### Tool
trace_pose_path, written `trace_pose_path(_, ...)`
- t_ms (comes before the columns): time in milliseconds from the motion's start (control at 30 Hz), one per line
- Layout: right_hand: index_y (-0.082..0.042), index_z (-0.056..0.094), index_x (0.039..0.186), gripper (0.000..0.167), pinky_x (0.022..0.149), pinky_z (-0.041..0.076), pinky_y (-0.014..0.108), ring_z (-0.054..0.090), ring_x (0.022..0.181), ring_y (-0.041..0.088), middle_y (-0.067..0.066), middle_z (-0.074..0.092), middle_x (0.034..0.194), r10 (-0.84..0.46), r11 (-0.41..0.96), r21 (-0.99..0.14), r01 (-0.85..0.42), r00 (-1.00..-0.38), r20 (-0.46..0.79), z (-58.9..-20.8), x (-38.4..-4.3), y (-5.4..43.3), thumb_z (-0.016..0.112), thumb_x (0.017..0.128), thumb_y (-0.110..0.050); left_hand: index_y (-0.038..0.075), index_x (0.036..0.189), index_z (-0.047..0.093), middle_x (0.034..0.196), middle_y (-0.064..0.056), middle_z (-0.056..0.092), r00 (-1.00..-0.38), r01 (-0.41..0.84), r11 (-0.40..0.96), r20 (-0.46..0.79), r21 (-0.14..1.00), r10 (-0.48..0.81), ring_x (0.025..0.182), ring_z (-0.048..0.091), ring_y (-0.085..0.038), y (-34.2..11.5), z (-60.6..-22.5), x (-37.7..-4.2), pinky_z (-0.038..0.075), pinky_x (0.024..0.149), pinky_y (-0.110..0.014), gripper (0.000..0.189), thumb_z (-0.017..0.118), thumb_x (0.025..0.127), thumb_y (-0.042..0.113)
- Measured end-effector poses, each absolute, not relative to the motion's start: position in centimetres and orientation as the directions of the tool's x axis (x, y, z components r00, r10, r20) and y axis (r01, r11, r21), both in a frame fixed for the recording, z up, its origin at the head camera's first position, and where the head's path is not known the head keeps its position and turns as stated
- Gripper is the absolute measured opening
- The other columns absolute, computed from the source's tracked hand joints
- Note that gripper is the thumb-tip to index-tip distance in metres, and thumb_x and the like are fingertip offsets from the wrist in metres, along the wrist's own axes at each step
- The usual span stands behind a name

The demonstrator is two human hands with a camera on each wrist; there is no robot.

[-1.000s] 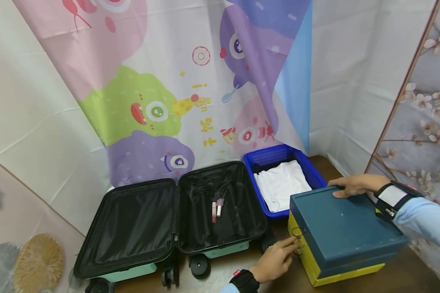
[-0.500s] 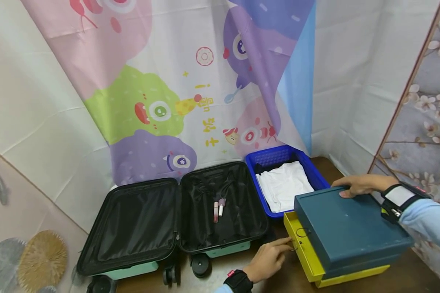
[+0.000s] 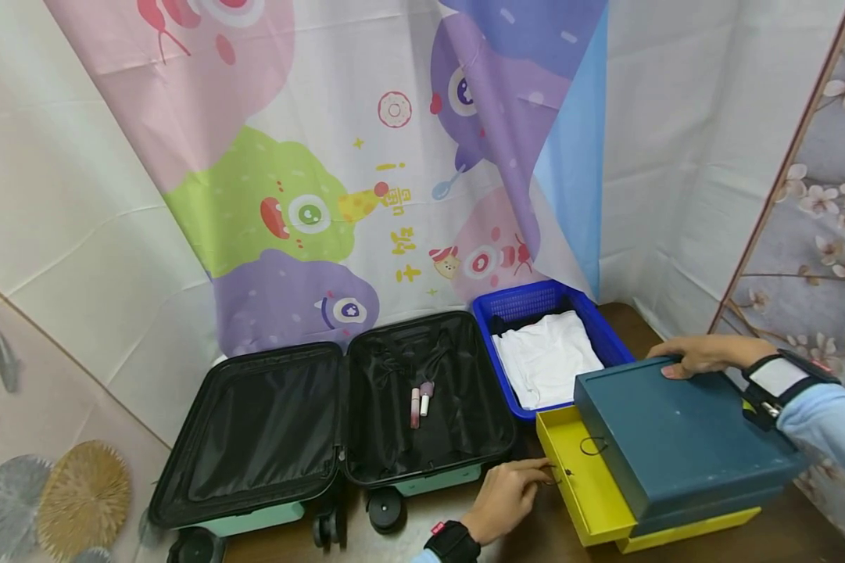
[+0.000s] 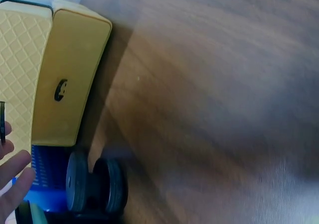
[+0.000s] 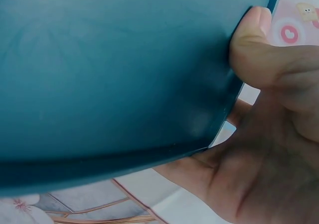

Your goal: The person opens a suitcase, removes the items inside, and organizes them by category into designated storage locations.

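Observation:
A storage box [image 3: 682, 438] with a blue-green top and yellow drawers stands at the right in the head view. One yellow drawer [image 3: 594, 493] juts out on its left side, its bare inner floor showing. My left hand [image 3: 503, 496] pinches the thin dark loop handle [image 3: 550, 475] on that drawer's front. The right hand [image 3: 710, 356] grips the box's far top edge. In the right wrist view its thumb [image 5: 251, 40] lies on the blue-green surface, with the other fingers around the edge. Another drawer [image 4: 75, 79], with a black loop, shows in the left wrist view.
An open suitcase [image 3: 253, 504] with black lining lies left of the box. In its right half are a pink tube [image 3: 415, 408] and a small bottle [image 3: 425, 399]. Behind the box, a blue basket [image 3: 517, 301] holds folded white cloth [image 3: 549, 360]. A printed curtain [image 3: 408, 141] hangs behind.
The yellow drawer has slid out leftward from the box, drawn along by my left hand. My right hand keeps its place on the box's far edge.

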State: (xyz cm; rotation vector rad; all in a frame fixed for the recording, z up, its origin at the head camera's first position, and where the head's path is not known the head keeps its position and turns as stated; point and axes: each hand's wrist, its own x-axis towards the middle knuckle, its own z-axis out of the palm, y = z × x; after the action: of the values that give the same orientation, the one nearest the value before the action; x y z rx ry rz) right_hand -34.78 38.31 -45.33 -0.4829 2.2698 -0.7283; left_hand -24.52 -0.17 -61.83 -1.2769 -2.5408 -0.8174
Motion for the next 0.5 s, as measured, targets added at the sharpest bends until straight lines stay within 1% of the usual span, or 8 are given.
trace_pose_path(67,0.013,0.051,0.128,0.049,0.091,0.046,0.054,0.06,0.1,0.027,0.015,0.063,0.112,-0.524,0.78,-0.608,-0.15,-0.689,-0.502,-45.3,-34.8,38.3,0.06,0.097,-0.024,0.012,0.105,0.077,0.127,-0.001,0.066,-0.599,0.797,0.457,0.417,0.394,0.684,0.109,0.063,-0.006,-0.5,-61.8,-24.6,0.047,0.08,-0.013,0.028,0.061,0.089,-0.004)
trace_pose_path(167,0.013,0.051,0.128,0.05,0.091,0.045,0.055,0.06,0.1,0.028,0.016,0.063,0.112,-0.519,0.788,-0.596,-0.156,-0.689,-0.506,-45.3,-34.9,38.4,0.06,0.097,-0.025,0.007,0.109,0.075,0.124,-0.008,0.067,-0.549,0.834,0.387,0.519,0.393,0.656,0.11,0.064,-0.011,-1.1,-61.8,-24.9,0.048,0.085,-0.016,0.03,0.06,0.087,-0.008)
trace_pose_path(233,0.013,0.051,0.128,0.049,0.091,0.045,0.055,0.06,0.1,0.028,0.016,0.063,0.112,-0.516,0.791,-0.592,-0.158,-0.691,-0.506,-45.3,-34.9,38.4,0.06,0.097,-0.025,0.005,0.106,0.075,0.116,-0.008,0.07,-0.527,0.849,0.346,0.61,0.399,0.591,0.107,0.065,-0.012,-1.6,-61.7,-25.5,0.049,0.087,-0.019,0.031,0.061,0.085,-0.011)
trace_pose_path(267,0.013,0.051,0.128,0.05,0.091,0.045,0.056,0.06,0.1,0.029,0.015,0.063,0.112,-0.513,0.793,-0.589,-0.157,-0.693,-0.507,-45.4,-34.9,38.4,0.06,0.097,-0.025,0.005,0.103,0.075,0.111,-0.008,0.071,-0.526,0.851,0.345,0.653,0.397,0.545,0.104,0.066,-0.012,-2.0,-61.7,-25.9,0.049,0.088,-0.021,0.03,0.061,0.084,-0.012)
trace_pose_path(300,0.013,0.052,0.128,0.05,0.091,0.045,0.056,0.06,0.1,0.029,0.015,0.063,0.112,-0.51,0.795,-0.587,-0.155,-0.694,-0.508,-45.4,-34.9,38.4,0.06,0.097,-0.026,0.005,0.1,0.075,0.106,-0.006,0.071,-0.528,0.847,0.364,0.689,0.387,0.496,0.1,0.066,-0.012,-2.3,-61.6,-26.4,0.05,0.087,-0.021,0.028,0.061,0.083,-0.013)
trace_pose_path(367,0.012,0.052,0.128,0.051,0.092,0.044,0.057,0.06,0.101,0.029,0.016,0.063,0.113,-0.506,0.798,-0.582,-0.155,-0.697,-0.508,-45.5,-35.0,38.4,0.06,0.097,-0.027,0.006,0.092,0.075,0.098,-0.003,0.071,-0.56,0.813,0.428,0.728,0.394,0.394,0.092,0.066,-0.013,-3.2,-61.5,-27.5,0.051,0.082,-0.022,0.026,0.061,0.082,-0.013)
trace_pose_path(400,0.012,0.052,0.128,0.051,0.092,0.044,0.057,0.06,0.102,0.029,0.016,0.063,0.113,-0.506,0.799,-0.581,-0.156,-0.697,-0.508,-45.5,-34.9,38.4,0.06,0.097,-0.028,0.006,0.089,0.075,0.095,-0.001,0.071,-0.582,0.784,0.481,0.733,0.392,0.353,0.09,0.066,-0.013,-3.7,-61.5,-28.0,0.051,0.08,-0.023,0.024,0.061,0.082,-0.012)
trace_pose_path(500,0.012,0.052,0.128,0.052,0.091,0.044,0.058,0.06,0.101,0.03,0.016,0.063,0.113,-0.509,0.8,-0.575,-0.17,-0.699,-0.502,-45.4,-34.9,38.3,0.06,0.097,-0.03,0.006,0.086,0.074,0.093,-0.001,0.07,-0.665,0.668,0.64,0.692,0.38,0.283,0.086,0.065,-0.018,-5.5,-61.4,-29.7,0.052,0.076,-0.03,0.02,0.062,0.082,-0.008)
